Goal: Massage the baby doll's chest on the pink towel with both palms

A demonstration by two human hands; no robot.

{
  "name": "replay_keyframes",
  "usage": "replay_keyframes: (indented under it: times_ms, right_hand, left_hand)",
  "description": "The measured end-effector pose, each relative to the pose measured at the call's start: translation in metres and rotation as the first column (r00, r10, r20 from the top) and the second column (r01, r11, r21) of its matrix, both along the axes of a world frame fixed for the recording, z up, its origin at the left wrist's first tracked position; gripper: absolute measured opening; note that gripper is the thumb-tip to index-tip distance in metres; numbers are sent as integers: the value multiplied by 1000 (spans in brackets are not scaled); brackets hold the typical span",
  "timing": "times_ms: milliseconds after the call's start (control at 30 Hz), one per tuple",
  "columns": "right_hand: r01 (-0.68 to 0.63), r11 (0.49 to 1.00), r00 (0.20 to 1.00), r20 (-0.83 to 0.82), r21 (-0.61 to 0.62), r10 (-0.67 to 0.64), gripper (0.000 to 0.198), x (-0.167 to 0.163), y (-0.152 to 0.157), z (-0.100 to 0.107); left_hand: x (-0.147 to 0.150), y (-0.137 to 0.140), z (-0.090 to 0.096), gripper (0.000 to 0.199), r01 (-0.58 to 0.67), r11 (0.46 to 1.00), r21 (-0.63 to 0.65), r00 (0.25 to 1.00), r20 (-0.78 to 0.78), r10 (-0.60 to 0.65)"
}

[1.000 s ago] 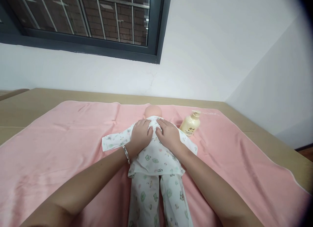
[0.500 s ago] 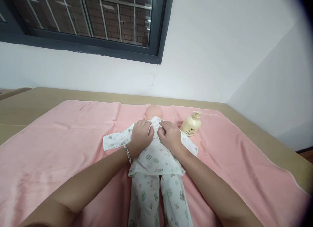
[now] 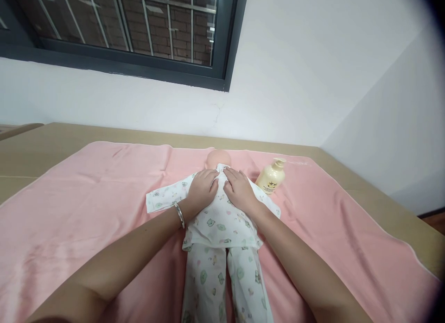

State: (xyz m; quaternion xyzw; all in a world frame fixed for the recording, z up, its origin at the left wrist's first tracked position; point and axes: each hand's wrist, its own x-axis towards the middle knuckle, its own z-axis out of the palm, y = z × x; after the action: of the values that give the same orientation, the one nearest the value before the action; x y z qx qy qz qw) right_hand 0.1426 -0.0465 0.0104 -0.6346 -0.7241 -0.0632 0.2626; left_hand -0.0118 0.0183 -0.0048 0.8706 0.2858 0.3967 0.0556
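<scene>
A baby doll (image 3: 219,159) lies on its back with its head at the far end, dressed in a white long-sleeved top (image 3: 220,228) and white trousers (image 3: 205,276) with small printed animals. My left hand (image 3: 202,189) rests on the left side of the doll's upper chest, its fingertips at the collar. On the other side, my right hand (image 3: 239,189) lies with stretched fingers touching the fabric near the neckline. Both thumbs stand apart from the fingers, and neither hand visibly grips the cloth. The doll's left-hand sleeve (image 3: 168,198) is spread out sideways.
A pale yellow pump bottle (image 3: 271,177) stands tilted in view, just right of the doll. Under everything spreads a pink cloth (image 3: 86,221) on a wooden table (image 3: 34,151). Beyond the table are a white wall (image 3: 278,82) and a barred window (image 3: 156,31).
My fingers have shifted slightly at the collar and lie flatter on the top; the gathered fabric at the neck has smoothed a little. The doll and bottle stay in place.
</scene>
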Motion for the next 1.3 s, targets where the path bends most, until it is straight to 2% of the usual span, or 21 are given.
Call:
replay_keyframes:
  times_ms: [133, 267, 367, 567, 667, 833, 1000, 1300]
  right_hand:
    - [-14, 995, 1000, -24, 95, 16, 42, -1, -2, -2]
    - [45, 980, 998, -47, 191, -36, 35, -2, -4, -8]
    - [94, 974, 995, -55, 207, -84, 33, -3, -7, -10]
    - [233, 961, 972, -72, 148, -225, 32, -11, -12, -4]
    - [259, 960, 965, -77, 107, -252, 32, -14, -13, 0]
    - [222, 972, 974, -73, 79, -216, 34, -10, -10, 0]
    - [120, 992, 991, -68, 39, -117, 41, -6, -5, 2]
    - [134, 991, 989, -68, 18, -132, 42, -8, -7, 5]
  left_hand:
    - [-1, -3, 1, 20, -26, 1000, -2, 999, 35, 26]
    - [-1, -7, 2, 18, -81, 996, 47, 997, 19, 80]
    - [-2, -8, 1, 17, -140, 987, 77, 990, 14, 139]
    - [-1, -11, 1, 15, -248, 963, 106, 969, 6, 249]
    - [0, -12, 3, 14, -284, 953, 105, 958, -11, 287]
    - [1, -14, 7, 13, -315, 948, 47, 945, -74, 318]
    - [2, -13, 9, 18, -271, 961, -57, 959, -105, 265]
    - [2, -12, 10, 25, -265, 959, -101, 961, -112, 254]
